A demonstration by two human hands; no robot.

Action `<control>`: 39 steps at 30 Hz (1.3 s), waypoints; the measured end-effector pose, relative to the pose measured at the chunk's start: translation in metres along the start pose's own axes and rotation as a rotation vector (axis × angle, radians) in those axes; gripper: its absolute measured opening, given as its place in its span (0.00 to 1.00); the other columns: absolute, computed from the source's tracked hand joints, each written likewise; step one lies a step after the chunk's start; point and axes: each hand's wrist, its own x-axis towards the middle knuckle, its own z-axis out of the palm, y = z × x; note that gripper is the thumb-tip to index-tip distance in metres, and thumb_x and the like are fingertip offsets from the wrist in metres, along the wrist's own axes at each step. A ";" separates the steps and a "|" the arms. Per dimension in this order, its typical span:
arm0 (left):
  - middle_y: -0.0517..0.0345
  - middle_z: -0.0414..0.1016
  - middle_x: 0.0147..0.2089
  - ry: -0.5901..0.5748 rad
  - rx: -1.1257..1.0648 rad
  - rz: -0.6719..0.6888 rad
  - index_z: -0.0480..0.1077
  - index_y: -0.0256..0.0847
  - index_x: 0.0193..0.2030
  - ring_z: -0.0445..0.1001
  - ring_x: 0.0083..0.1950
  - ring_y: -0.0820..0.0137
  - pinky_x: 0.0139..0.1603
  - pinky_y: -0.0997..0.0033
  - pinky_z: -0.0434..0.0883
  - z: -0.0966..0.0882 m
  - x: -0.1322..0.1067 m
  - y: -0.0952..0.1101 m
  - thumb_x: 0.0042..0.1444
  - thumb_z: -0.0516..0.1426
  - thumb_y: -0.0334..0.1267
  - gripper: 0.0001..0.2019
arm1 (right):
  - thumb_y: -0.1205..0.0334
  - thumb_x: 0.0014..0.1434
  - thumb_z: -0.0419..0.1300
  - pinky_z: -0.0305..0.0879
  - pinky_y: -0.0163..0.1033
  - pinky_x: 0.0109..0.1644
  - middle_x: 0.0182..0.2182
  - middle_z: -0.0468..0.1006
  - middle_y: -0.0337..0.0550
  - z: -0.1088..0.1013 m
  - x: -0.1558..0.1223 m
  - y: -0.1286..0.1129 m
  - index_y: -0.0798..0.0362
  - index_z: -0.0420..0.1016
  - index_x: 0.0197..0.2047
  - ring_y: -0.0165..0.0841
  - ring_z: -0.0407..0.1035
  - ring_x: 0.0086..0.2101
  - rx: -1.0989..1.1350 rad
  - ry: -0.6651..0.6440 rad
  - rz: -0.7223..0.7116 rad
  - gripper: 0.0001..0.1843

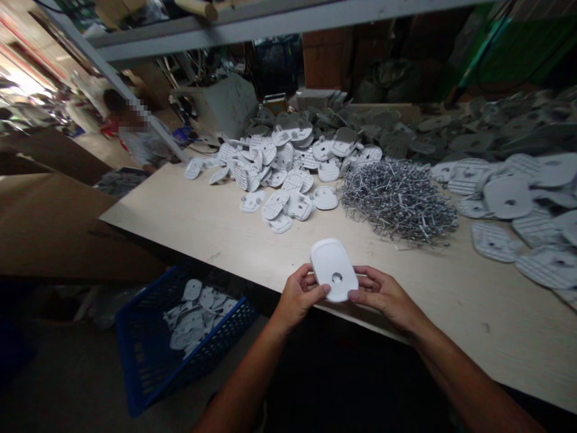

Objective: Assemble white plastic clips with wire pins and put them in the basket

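Between both hands is a white oval plastic plate (331,258) with a round hole near its lower end, its smooth face turned up toward me. My left hand (301,294) grips the left edge, thumb on top and fingers underneath. On the opposite edge my right hand (383,294) holds it the same way. The plate is just above the front edge of the table. Beyond it lies a tangled heap of thin metal pins (399,201). A pile of similar white plastic plates (288,201) spreads farther back to the left, some showing ribbed undersides.
More plates (509,195) cover the right side of the pale table (189,222). A blue plastic crate (148,367) with several parts stands below, left. Cardboard boxes (67,222) are at far left. A shelf beam (270,30) crosses above; a person (139,135) sits beyond its post.
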 end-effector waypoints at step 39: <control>0.34 0.70 0.73 0.484 0.965 0.266 0.66 0.41 0.75 0.77 0.65 0.46 0.65 0.48 0.73 -0.144 0.070 0.101 0.56 0.69 0.59 0.44 | 0.34 0.54 0.77 0.83 0.51 0.43 0.46 0.86 0.58 -0.048 0.014 0.025 0.54 0.83 0.56 0.46 0.82 0.36 -0.022 0.206 -0.111 0.37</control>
